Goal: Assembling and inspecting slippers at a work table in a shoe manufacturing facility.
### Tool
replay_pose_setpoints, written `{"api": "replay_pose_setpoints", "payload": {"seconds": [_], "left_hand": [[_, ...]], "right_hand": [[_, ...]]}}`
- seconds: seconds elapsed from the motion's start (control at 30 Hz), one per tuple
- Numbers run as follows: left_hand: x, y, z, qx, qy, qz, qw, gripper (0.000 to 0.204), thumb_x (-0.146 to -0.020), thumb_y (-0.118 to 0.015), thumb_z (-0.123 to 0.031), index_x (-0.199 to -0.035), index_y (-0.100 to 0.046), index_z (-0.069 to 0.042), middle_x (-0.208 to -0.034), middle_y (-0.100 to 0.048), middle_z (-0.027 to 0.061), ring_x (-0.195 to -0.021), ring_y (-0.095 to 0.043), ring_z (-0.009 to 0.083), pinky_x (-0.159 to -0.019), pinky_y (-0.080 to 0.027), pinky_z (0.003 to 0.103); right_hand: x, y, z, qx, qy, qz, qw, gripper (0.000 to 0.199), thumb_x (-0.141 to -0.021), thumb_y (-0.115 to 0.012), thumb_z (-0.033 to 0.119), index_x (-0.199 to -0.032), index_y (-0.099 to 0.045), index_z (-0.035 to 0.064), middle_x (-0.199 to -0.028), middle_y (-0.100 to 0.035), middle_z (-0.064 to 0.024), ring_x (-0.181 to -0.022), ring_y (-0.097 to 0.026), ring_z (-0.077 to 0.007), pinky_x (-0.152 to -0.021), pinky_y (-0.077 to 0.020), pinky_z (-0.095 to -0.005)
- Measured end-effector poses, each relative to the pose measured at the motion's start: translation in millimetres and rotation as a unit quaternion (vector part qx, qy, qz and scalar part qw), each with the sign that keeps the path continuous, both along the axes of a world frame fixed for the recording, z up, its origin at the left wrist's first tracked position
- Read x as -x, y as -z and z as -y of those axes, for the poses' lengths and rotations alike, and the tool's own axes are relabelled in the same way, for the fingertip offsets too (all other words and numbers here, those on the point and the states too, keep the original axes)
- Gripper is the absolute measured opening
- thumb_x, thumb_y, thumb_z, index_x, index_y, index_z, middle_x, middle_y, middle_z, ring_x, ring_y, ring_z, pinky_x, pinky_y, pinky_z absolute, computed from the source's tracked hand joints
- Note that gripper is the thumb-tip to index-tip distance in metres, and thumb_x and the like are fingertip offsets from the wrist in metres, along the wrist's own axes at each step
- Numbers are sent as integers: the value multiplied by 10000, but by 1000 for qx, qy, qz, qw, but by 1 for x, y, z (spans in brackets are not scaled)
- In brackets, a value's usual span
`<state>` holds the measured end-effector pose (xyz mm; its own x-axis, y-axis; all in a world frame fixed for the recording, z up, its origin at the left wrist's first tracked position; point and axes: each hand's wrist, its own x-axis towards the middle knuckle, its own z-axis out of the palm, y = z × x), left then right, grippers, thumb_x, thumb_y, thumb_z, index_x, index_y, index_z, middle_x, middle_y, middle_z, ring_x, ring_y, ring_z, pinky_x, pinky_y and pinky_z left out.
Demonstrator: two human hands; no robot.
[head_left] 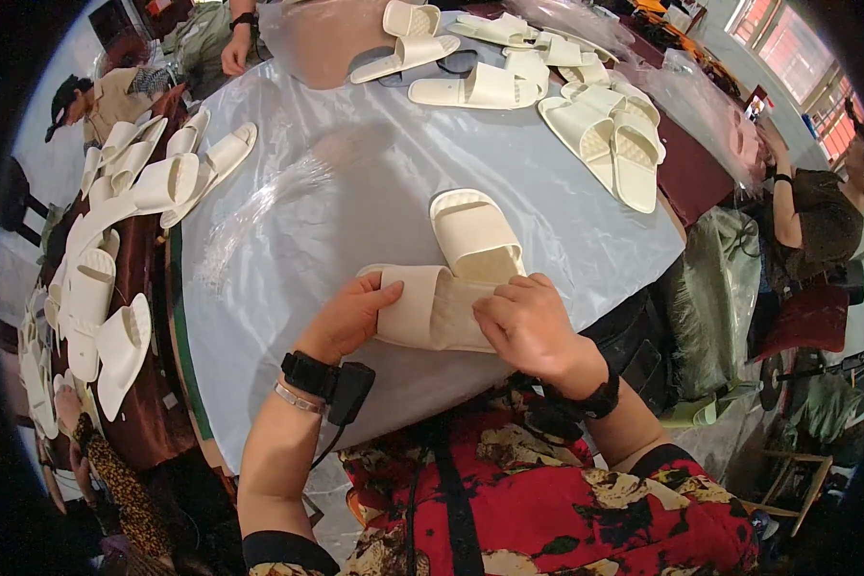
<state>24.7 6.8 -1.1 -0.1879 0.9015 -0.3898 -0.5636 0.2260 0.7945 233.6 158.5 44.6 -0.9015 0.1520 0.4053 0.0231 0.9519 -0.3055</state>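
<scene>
A cream open-toed slipper [408, 307] lies sideways in front of me, its strap toward the left and its heel end toward the right. Around the strap end, my left hand [341, 312] is closed, with the thumb on top of the strap. My right hand [533, 326] has its fingers curled in at the heel end and covers that part; whether a small thing is also pinched there is hidden. Just beyond, a second cream slipper [475, 240] rests on the plastic-covered table [355, 192], close against the first and near my right fingers.
A bundle of thin clear strips [269, 202] lies on the table at the left. Several cream slippers [605, 134] are piled at the far right and far edge. More slippers [91, 288] crowd a side table at the left. Other people [816, 211] work around the tables.
</scene>
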Motion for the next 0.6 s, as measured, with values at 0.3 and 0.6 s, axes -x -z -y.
{"api": "replay_pose_setpoints", "payload": {"seconds": [0.3,0.6], "left_hand": [[2,5,1,-1,-4,-4,1000,286,-967,-522,-183,-1190,-558,-7,-1117,-634,88,-987,-622,182,-893,-500,339],[-3,9,-5,21,52,-41,998,358,-957,-535,-216,-1248,-508,-9,-1171,-608,94,-1036,-607,196,-917,-489,365]], "right_hand": [[-12,-12,-2,-45,4,80,996,68,-719,-598,154,-666,-572,119,-658,-570,-41,-672,-574,-243,-626,-379,-382],[30,20,6,17,-54,-18,998,68,-705,-628,111,-713,-560,110,-671,-550,-50,-665,-568,-255,-626,-391,-379]]}}
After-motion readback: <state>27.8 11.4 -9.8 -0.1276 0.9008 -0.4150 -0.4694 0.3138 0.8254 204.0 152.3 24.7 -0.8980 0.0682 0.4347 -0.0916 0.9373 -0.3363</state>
